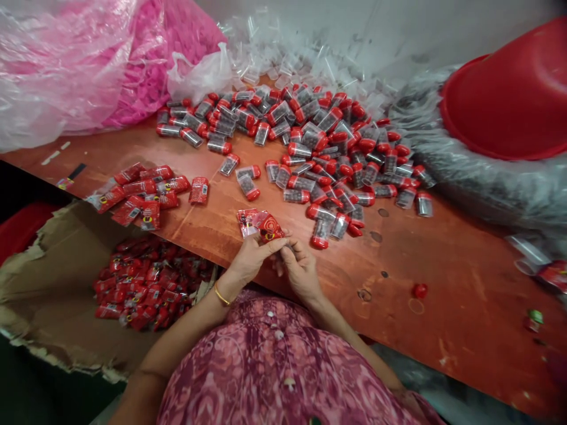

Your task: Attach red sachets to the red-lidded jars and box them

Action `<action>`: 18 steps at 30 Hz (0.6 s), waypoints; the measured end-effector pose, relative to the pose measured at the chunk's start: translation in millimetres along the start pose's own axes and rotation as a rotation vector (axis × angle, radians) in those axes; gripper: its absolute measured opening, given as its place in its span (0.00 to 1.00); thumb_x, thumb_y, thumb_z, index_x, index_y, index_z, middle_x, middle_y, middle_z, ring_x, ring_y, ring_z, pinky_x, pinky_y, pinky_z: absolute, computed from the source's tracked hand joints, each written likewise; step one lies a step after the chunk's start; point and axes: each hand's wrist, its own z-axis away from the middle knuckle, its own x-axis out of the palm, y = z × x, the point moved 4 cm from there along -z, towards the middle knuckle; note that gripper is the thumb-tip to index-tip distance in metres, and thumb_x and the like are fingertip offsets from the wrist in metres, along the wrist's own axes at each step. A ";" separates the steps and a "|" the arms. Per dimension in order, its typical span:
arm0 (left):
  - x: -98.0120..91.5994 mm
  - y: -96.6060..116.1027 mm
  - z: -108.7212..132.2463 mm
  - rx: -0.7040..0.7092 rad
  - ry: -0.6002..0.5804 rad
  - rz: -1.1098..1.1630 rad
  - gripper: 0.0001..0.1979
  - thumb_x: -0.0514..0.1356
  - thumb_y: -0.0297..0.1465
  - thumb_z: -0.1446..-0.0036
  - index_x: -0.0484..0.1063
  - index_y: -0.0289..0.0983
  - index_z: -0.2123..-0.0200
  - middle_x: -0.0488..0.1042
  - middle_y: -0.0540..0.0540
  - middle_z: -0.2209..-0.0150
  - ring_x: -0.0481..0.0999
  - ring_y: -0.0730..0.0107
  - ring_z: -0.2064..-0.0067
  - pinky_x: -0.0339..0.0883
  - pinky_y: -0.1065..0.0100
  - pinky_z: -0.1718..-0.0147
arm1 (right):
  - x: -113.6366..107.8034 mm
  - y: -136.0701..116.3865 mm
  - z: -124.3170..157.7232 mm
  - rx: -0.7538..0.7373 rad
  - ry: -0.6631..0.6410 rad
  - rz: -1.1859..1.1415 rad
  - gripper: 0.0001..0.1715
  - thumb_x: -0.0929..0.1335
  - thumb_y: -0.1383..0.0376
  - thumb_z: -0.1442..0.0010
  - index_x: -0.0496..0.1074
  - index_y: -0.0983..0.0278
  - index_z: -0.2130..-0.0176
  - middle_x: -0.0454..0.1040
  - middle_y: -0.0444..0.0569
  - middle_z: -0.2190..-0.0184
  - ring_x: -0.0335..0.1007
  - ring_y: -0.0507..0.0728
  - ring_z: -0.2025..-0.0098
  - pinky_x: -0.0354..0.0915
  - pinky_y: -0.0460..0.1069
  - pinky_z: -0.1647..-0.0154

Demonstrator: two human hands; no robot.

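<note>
My left hand [250,257] pinches a red printed plastic wrapper [270,226] above the table's front edge. Fingers curled, my right hand [302,270] meets it at the wrapper's near end. Something small and dark shows between the right fingertips, mostly hidden, so I cannot make out what it is. Just behind my left hand lies another red printed wrapper [246,222], flat on the table. Beyond both hands is a large heap of small clear containers with red caps [312,139] and dark contents. To the left sits a group of red wrapped packs [140,188].
An open cardboard box [57,277] below the table edge holds many red wrapped packs [146,286]. Pink pieces in a plastic bag [146,65] stand back left. Clear empty tubes [283,50] are piled behind. A red tub [509,94] rests on a grey bag [469,183] at right.
</note>
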 end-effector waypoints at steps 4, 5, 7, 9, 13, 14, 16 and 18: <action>-4.8 4.6 -1.7 0.102 0.128 0.049 0.19 0.70 0.41 0.63 0.77 0.33 0.70 0.76 0.47 0.75 0.71 0.75 0.76 0.65 0.74 0.79 | -2.9 3.1 -1.6 0.041 -0.084 -0.032 0.20 0.67 0.49 0.45 0.67 0.61 0.60 0.72 0.40 0.77 0.67 0.49 0.80 0.65 0.46 0.73; -4.4 4.1 -2.0 0.123 0.157 0.061 0.19 0.70 0.41 0.63 0.77 0.33 0.70 0.77 0.47 0.74 0.71 0.76 0.76 0.65 0.75 0.77 | -4.7 3.7 -1.6 0.044 -0.088 -0.009 0.20 0.67 0.50 0.45 0.68 0.61 0.61 0.73 0.40 0.77 0.68 0.49 0.79 0.65 0.47 0.71; 0.5 -1.1 -1.7 0.115 0.151 0.061 0.20 0.69 0.42 0.62 0.77 0.33 0.70 0.75 0.49 0.77 0.68 0.78 0.80 0.62 0.75 0.81 | -8.2 3.9 -1.5 0.040 -0.065 0.016 0.18 0.67 0.50 0.44 0.68 0.62 0.63 0.73 0.41 0.78 0.68 0.49 0.80 0.65 0.47 0.72; 6.9 -8.1 0.1 0.085 0.107 0.038 0.21 0.67 0.45 0.59 0.77 0.33 0.69 0.70 0.52 0.83 0.61 0.82 0.85 0.54 0.76 0.87 | -9.4 2.6 -1.4 0.031 -0.032 0.000 0.19 0.66 0.50 0.43 0.68 0.62 0.63 0.72 0.40 0.81 0.67 0.49 0.82 0.64 0.46 0.76; 6.8 -10.1 4.2 0.104 0.091 0.046 0.22 0.65 0.47 0.56 0.77 0.33 0.67 0.70 0.52 0.82 0.60 0.81 0.85 0.52 0.76 0.88 | -4.7 -4.2 -1.7 0.009 -0.020 0.039 0.20 0.66 0.49 0.44 0.68 0.63 0.61 0.71 0.38 0.83 0.66 0.49 0.83 0.63 0.45 0.78; 3.5 -7.5 4.3 0.129 0.111 0.062 0.22 0.64 0.47 0.56 0.77 0.33 0.67 0.71 0.51 0.80 0.63 0.80 0.83 0.55 0.76 0.86 | -3.4 -6.0 -1.8 0.002 -0.022 0.053 0.20 0.66 0.49 0.44 0.68 0.63 0.61 0.72 0.39 0.82 0.67 0.49 0.84 0.63 0.45 0.79; -3.6 -1.8 3.7 0.187 0.166 0.072 0.21 0.65 0.48 0.57 0.76 0.34 0.71 0.73 0.50 0.78 0.67 0.78 0.78 0.60 0.76 0.81 | -2.3 -8.3 -1.6 -0.012 -0.013 0.077 0.20 0.66 0.49 0.44 0.68 0.63 0.63 0.73 0.40 0.80 0.66 0.48 0.84 0.63 0.45 0.79; -7.3 0.2 3.4 0.215 0.195 0.040 0.20 0.65 0.47 0.57 0.75 0.34 0.75 0.73 0.49 0.78 0.69 0.78 0.76 0.62 0.76 0.78 | -2.9 -8.3 -1.1 -0.020 0.011 0.106 0.20 0.65 0.49 0.44 0.68 0.63 0.63 0.72 0.39 0.82 0.65 0.48 0.85 0.63 0.44 0.80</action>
